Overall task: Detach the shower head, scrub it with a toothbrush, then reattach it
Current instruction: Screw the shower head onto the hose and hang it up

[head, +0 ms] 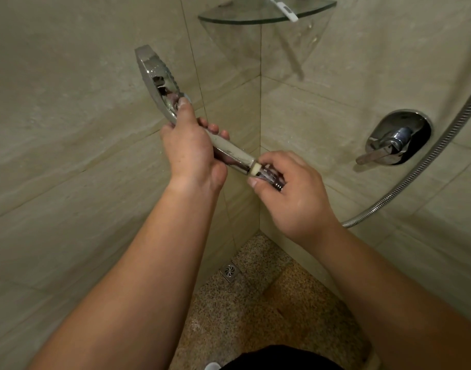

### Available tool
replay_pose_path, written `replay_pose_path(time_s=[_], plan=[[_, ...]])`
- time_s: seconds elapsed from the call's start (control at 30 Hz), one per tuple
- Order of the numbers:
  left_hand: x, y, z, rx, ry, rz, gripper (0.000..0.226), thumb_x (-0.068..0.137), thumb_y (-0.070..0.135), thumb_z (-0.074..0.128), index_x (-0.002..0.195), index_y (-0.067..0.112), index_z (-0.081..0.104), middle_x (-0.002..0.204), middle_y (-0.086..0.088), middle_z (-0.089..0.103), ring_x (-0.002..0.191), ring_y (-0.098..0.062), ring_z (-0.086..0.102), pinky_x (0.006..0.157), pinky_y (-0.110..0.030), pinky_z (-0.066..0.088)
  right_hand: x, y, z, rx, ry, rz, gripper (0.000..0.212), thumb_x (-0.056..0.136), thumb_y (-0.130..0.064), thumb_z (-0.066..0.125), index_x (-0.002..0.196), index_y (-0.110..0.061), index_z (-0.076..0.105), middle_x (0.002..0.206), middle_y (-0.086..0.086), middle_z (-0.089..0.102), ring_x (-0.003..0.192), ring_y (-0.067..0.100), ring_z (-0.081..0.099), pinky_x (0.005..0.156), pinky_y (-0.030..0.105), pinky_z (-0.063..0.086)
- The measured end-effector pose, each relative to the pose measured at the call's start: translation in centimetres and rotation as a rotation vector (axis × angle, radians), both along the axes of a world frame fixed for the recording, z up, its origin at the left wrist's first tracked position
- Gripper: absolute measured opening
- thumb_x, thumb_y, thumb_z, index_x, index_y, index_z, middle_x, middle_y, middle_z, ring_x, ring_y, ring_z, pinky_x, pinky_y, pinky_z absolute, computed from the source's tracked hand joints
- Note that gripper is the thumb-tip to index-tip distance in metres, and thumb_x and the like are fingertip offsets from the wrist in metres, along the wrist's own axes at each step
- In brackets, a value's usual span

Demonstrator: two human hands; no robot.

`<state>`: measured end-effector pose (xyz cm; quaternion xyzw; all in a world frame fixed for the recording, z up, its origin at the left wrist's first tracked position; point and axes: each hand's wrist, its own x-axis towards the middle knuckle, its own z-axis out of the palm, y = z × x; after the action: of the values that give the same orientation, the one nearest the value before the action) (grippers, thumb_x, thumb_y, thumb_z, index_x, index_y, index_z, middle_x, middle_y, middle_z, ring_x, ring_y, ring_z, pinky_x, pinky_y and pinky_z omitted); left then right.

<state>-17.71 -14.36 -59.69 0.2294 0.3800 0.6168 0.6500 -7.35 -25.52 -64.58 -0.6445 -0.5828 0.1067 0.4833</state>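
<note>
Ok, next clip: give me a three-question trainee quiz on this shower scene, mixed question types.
1. True or false: the left hand grips the handle of the shower head.
2. What does the right hand pinch? A) the hose nut at the handle's end B) the mixer lever C) the floor drain
3. Fill in: the white toothbrush lies on the glass corner ____.

Key: 1 true; 2 A; 3 shelf.

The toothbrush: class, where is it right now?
In the head view, the toothbrush lies on the glass corner shelf, top centre, above both hands.
</note>
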Motion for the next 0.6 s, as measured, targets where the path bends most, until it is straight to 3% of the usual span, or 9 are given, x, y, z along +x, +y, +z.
replay_pose_path(time_s=[0.13, 0.27, 0.37, 0.43, 0.5, 0.6], plan=[[0.0, 0.0, -0.1, 0.015, 0.006, -0.007, 0.024, 0.105, 0.033, 0.058, 0.115, 0.014, 0.049, 0.069, 0.002, 0.046, 0.048, -0.011, 0.048, 0.048, -0.026, 0.047, 0.2, 0.0, 0.1, -0.049, -0.056, 0.032, 0.022, 0.095, -0.032, 0.059, 0.11, -0.02, 0.067, 0.086, -0.009, 0.059, 0.077, 0.008, 0.053, 0.064, 0.022, 0.041], [0.1, -0.5, 0.1, 0.063, 0.051, 0.007, 0.019, 0.106, 0.03, 0.056, 0.111, 0.014, 0.047, 0.069, 0.0, 0.045, 0.05, -0.011, 0.047, 0.048, -0.026, 0.046, 0.6, -0.1, 0.6, -0.184, -0.053, 0.121, 0.027, 0.1, -0.037, 0.046, 0.092, -0.022, 0.065, 0.063, -0.007, 0.053, 0.057, 0.008, 0.048, 0.049, 0.028, 0.035], [0.3, -1.0, 0.3, 0.102, 0.087, 0.009, 0.016, 0.106, 0.028, 0.056, 0.105, 0.015, 0.047, 0.07, -0.001, 0.046, 0.05, -0.011, 0.047, 0.049, -0.027, 0.045, 1.0, 0.1, 0.5, -0.307, 0.106, 0.212, 0.029, 0.1, -0.041, 0.042, 0.081, -0.03, 0.061, 0.06, -0.007, 0.05, 0.052, 0.012, 0.046, 0.051, 0.04, 0.042], [0.3, -1.0, 0.4, 0.102, 0.082, 0.004, 0.016, 0.106, 0.029, 0.056, 0.105, 0.016, 0.047, 0.07, -0.001, 0.046, 0.05, -0.011, 0.047, 0.049, -0.027, 0.045, 0.9, 0.2, 0.3, -0.305, 0.284, 0.25, 0.021, 0.099, -0.042, 0.046, 0.085, -0.034, 0.06, 0.063, -0.002, 0.05, 0.056, 0.017, 0.045, 0.052, 0.044, 0.042], [0.3, -1.1, 0.5, 0.097, 0.071, 0.005, 0.015, 0.106, 0.028, 0.055, 0.106, 0.016, 0.047, 0.07, 0.0, 0.046, 0.05, -0.011, 0.047, 0.049, -0.027, 0.045, 0.8, 0.4, 0.4, -0.261, 0.434, 0.235, 0.009, 0.097, -0.038, 0.054, 0.095, -0.03, 0.056, 0.063, 0.0, 0.051, 0.055, 0.017, 0.045, 0.052, 0.038, 0.039], [0.3, -1.1, 0.5, 0.092, 0.067, 0.019, 0.015, 0.107, 0.028, 0.054, 0.106, 0.015, 0.047, 0.072, 0.0, 0.046, 0.05, -0.011, 0.047, 0.05, -0.027, 0.045, 0.8, 0.3, 0.3, -0.2, 0.507, 0.228, 0.014, 0.093, -0.03, 0.062, 0.093, -0.022, 0.051, 0.064, 0.001, 0.053, 0.056, 0.018, 0.045, 0.052, 0.035, 0.038]])
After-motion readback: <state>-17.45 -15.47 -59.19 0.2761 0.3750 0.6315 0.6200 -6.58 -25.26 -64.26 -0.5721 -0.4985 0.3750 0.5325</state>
